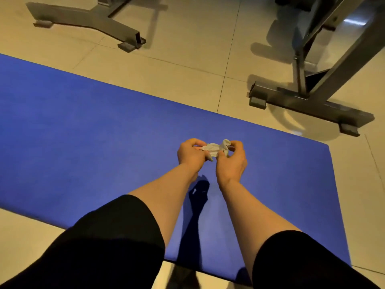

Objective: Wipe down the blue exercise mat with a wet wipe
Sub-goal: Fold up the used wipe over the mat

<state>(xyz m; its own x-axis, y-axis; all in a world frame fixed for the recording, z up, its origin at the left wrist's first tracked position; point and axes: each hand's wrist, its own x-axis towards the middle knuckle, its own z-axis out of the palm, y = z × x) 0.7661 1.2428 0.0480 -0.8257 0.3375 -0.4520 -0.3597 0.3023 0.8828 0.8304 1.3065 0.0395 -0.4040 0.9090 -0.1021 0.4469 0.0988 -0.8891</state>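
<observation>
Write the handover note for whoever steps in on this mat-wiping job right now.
Left hand: pinching one end of the wet wipe.
Right hand: pinching the other end; the wipe is crumpled between both hands, held above the mat.
Blue exercise mat: flat on the tiled floor, gym equipment frames beyond its far edge.
Done: wipe is in hand, apparently being opened out or refolded.
Left: spread the wipe, press it to the mat and wipe. I cannot tell from this view which areas, if any, have already been wiped.
</observation>
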